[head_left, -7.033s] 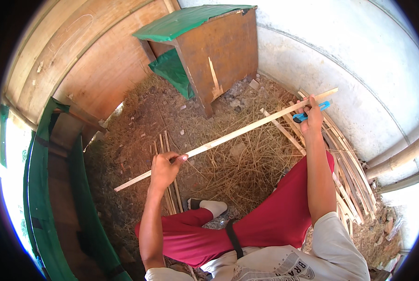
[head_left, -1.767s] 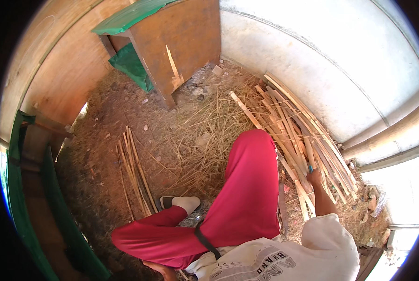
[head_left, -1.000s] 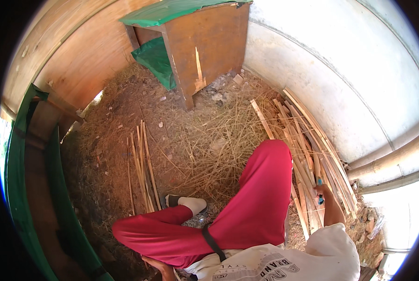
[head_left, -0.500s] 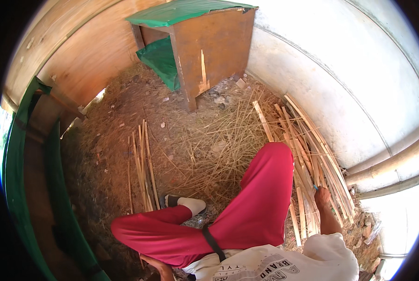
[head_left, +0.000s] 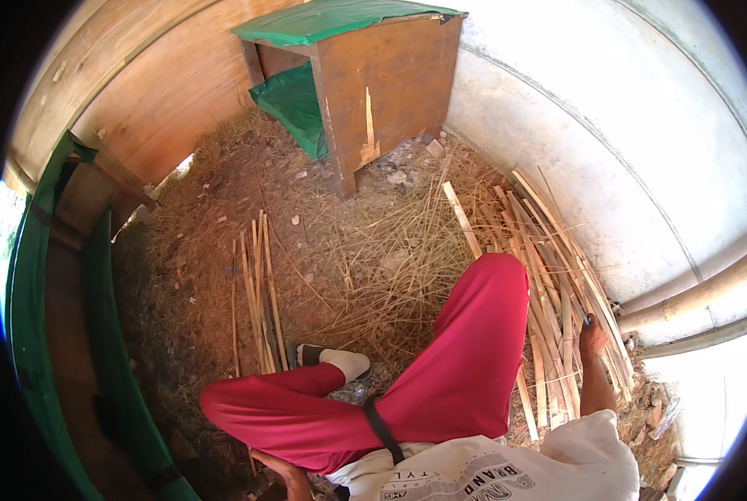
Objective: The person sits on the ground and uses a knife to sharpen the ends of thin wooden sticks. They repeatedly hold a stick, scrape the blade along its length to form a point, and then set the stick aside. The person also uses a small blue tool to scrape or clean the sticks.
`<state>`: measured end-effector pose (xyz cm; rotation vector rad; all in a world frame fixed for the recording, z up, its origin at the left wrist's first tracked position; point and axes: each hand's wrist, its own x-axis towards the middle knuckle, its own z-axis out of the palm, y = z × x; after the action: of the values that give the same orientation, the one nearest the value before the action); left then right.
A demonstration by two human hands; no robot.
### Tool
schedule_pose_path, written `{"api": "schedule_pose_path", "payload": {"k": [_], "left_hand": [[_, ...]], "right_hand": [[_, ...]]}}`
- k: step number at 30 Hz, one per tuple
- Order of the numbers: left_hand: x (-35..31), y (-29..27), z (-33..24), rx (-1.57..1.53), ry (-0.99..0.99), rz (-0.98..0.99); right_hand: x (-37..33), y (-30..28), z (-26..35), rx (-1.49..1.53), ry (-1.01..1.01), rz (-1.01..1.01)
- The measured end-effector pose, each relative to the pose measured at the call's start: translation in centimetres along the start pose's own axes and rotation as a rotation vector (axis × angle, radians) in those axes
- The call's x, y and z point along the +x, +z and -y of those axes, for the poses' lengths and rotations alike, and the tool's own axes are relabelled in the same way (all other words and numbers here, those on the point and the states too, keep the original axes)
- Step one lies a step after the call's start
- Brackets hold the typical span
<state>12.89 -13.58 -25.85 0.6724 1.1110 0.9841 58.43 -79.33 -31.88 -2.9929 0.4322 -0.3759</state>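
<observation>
Pale printed shirt [head_left: 507,469] at lower edge, black strap [head_left: 382,430] at waist. Left hand [head_left: 280,468] beside the bent left leg, partly hidden; can't tell if its grip is wide or narrow. Red trousers [head_left: 469,359], right knee raised. Right hand [head_left: 592,337] down over the right-side pile, grip closed around a small bluish tool [head_left: 587,320], mostly covered by the fingers; can't tell if it also has a strip. Long wood strips [head_left: 567,326] lie on the floor right of the knee, roughly lengthwise, some crossing. White-socked foot [head_left: 348,362] in dark footwear; smaller strip bunch [head_left: 261,301] just left of it. Dry grass [head_left: 398,275] mid-floor. Green-covered frame [head_left: 106,334] far left. Bamboo pole [head_left: 682,305] right. Farther: brown cabinet [head_left: 390,83], green sheet [head_left: 340,21] on top, between plywood wall [head_left: 181,92] and white wall [head_left: 607,125].
</observation>
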Motion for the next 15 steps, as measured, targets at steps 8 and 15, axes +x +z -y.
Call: {"api": "schedule_pose_path", "payload": {"k": [8,15], "left_hand": [[-0.6,0.8,-0.3,0.019,0.015,-0.022],[-1.9,2.6,-0.8,-0.006,0.041,-0.085]], "right_hand": [[5.6,-6.6,0.1,-0.09,0.135,-0.155],[6.1,-11.9,-3.5,-0.085,0.409,-0.069]]}}
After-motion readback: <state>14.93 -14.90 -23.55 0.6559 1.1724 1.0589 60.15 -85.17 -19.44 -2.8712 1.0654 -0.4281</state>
